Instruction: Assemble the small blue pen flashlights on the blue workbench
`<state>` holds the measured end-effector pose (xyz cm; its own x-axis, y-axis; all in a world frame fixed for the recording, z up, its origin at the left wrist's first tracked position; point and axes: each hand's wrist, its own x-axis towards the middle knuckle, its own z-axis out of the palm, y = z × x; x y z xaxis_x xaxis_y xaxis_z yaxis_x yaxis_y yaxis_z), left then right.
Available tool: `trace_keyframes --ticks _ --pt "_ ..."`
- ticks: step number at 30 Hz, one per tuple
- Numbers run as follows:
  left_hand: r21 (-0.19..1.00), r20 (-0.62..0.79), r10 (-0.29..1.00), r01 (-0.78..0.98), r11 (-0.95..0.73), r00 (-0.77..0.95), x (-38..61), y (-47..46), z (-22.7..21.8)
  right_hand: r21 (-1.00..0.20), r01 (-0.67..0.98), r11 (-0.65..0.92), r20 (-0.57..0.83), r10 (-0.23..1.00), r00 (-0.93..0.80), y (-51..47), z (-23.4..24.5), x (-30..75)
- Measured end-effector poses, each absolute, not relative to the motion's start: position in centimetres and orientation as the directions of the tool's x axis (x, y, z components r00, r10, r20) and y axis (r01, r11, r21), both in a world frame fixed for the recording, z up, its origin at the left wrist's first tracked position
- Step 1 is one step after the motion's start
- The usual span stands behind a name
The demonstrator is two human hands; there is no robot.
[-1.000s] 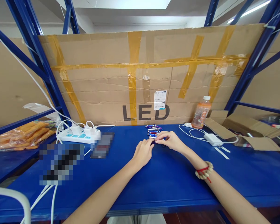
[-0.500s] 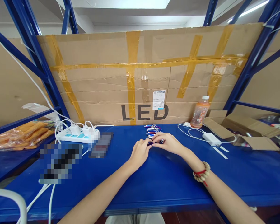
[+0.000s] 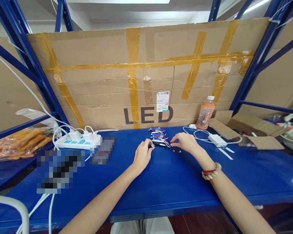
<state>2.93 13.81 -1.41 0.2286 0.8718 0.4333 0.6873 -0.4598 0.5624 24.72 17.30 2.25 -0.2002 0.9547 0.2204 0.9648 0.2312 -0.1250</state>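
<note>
My left hand (image 3: 143, 156) is closed around a small metal tube (image 3: 152, 145), whose round silver end shows at the fingertips. To its right, my right hand (image 3: 185, 143) has thumb and index finger pinched together close to the table; what they hold, if anything, is too small to make out. Between and beyond the hands lie several slim metal tubes with key rings (image 3: 158, 136), in blue, red, silver and black, side by side in a column. Two tiny round pieces, one brownish (image 3: 174, 150) and one dark (image 3: 179, 151), rest below my right fingers.
A power strip (image 3: 75, 142) with white plugs and cables sits at the left, near blurred items. An orange drink bottle (image 3: 205, 113), a white adapter (image 3: 217, 140) and an open carton (image 3: 256, 130) stand at the right. A cardboard sheet (image 3: 100, 87) backs the blue table (image 3: 161, 188).
My hands were together over a small dark item. Now they are apart, the right one further right, and the tubes and tiny round pieces show between them. The view has shifted slightly.
</note>
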Motion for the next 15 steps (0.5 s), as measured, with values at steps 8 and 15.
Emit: trace_keyframes --ticks 8,15 --pt "0.567 0.472 0.846 0.65 -0.506 0.247 3.06 13.65 -1.29 -0.084 0.985 0.15 0.094 0.985 -0.142 17.07 2.29 24.17" --pt "0.568 0.467 0.847 0.649 -0.506 0.253 3.12 13.69 -1.34 -0.089 0.992 0.088 0.094 0.992 -0.08 17.08 2.21 24.4"
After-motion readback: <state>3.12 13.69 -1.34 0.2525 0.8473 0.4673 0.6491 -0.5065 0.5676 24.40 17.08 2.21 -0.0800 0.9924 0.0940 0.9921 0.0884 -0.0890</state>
